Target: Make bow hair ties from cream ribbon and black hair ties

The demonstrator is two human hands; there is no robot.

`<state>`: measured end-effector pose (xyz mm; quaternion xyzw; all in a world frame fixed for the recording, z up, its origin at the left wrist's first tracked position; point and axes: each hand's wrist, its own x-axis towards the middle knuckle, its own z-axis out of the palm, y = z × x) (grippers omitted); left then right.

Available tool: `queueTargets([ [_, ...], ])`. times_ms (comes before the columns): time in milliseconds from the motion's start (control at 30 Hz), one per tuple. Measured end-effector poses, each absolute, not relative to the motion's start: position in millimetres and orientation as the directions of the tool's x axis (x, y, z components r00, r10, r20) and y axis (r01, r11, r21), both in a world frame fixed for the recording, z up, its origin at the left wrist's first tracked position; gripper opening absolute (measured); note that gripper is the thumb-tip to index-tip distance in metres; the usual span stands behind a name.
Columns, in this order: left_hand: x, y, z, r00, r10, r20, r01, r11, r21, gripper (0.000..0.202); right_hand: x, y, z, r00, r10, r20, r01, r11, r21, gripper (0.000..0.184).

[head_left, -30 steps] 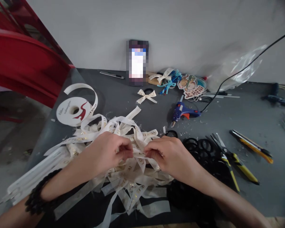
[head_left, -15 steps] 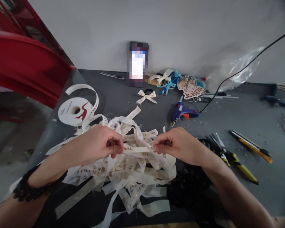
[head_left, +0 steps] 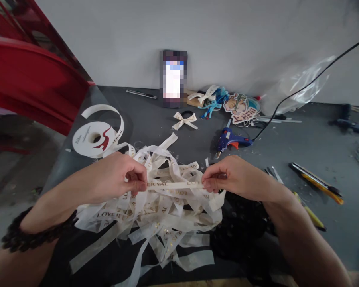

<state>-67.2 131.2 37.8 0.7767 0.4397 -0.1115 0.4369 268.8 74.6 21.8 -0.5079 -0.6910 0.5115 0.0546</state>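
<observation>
A narrow cream ribbon with gold lettering is stretched level between my two hands. My left hand pinches its left end between thumb and fingers, and my right hand pinches it on the right. Under and around the hands lies a tangled heap of white printed ribbon. The ribbon spool, white with a red mark, rests at the left with a loop of ribbon curling off it. Beyond the heap sits a finished ribbon bow on a dark hair tie.
A blue glue gun with a black cord stands behind my right hand. Yellow-handled scissors, partly hidden by my right arm, and an orange utility knife lie at right. A phone leans on the wall.
My hands have moved apart, the left one leftward and the right one rightward, so a longer stretch of ribbon shows between them. My right arm now covers more of the scissors.
</observation>
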Motion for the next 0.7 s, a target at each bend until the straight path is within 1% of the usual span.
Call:
queueTargets([
  [200,-83.6,137.3,36.5,0.623,0.558,-0.548,0.758,-0.261,0.597,0.025,272.5,76.2,24.2,-0.476,0.752,-0.457,0.63,-0.071,-0.773,0.023],
  [367,-90.7,142.5,39.0,0.596,0.525,-0.607,0.794,-0.272,0.544,0.03,281.1,80.0,22.7,-0.442,0.752,-0.488,0.658,-0.098,-0.747,0.019],
  [533,-92.4,144.3,46.7,0.564,0.541,-0.624,0.813,-0.23,0.535,0.02,286.6,81.2,22.3,-0.426,0.761,-0.49,0.665,-0.104,-0.739,0.02],
  [667,-98.9,141.7,45.8,0.581,0.545,-0.605,0.806,-0.282,0.52,0.021,286.6,80.0,24.3,-0.421,0.764,-0.489,0.688,-0.083,-0.721,0.02],
  [700,-100.9,140.6,45.6,0.596,0.574,-0.561,0.789,-0.289,0.543,0.022,287.0,80.1,24.9,-0.431,0.761,-0.486,0.678,-0.082,-0.73,0.02],
])
